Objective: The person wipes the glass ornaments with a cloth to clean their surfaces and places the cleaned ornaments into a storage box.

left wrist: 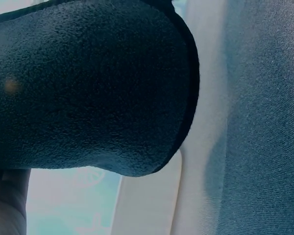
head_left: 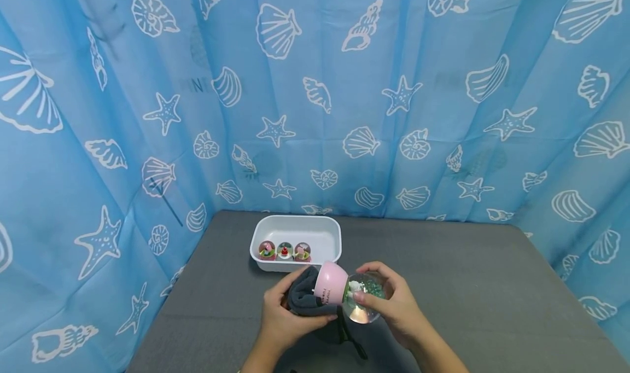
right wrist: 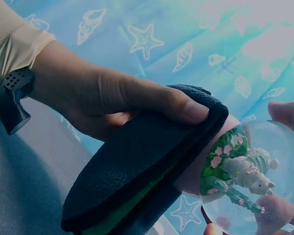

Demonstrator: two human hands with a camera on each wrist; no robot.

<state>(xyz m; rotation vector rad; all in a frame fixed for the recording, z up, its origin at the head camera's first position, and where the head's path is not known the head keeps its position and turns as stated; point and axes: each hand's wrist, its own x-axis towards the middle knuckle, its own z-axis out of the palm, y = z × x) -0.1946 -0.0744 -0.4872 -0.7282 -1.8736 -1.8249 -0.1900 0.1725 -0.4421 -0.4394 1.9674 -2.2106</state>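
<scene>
A snow globe (head_left: 331,284) with a pink base lies tilted between my hands; a white animal figure, pink flowers and green leaves show inside its clear dome (right wrist: 255,171). My right hand (head_left: 394,304) grips the dome, thumb on the near side and fingers behind. My left hand (head_left: 283,313) holds a folded dark grey cloth (head_left: 305,293) with black edging, its thumb pressing on top in the right wrist view. The cloth (left wrist: 98,88) fills much of the left wrist view. It touches the pink base and hides part of it. A green strip shows inside the fold.
Behind my hands a white tray (head_left: 321,220) stands on the grey table (head_left: 443,263). In its front left part are three small globes (head_left: 285,251) in a row. A dark strap (head_left: 351,340) hangs below the hands. A blue shell-patterned curtain (head_left: 325,88) surrounds the table.
</scene>
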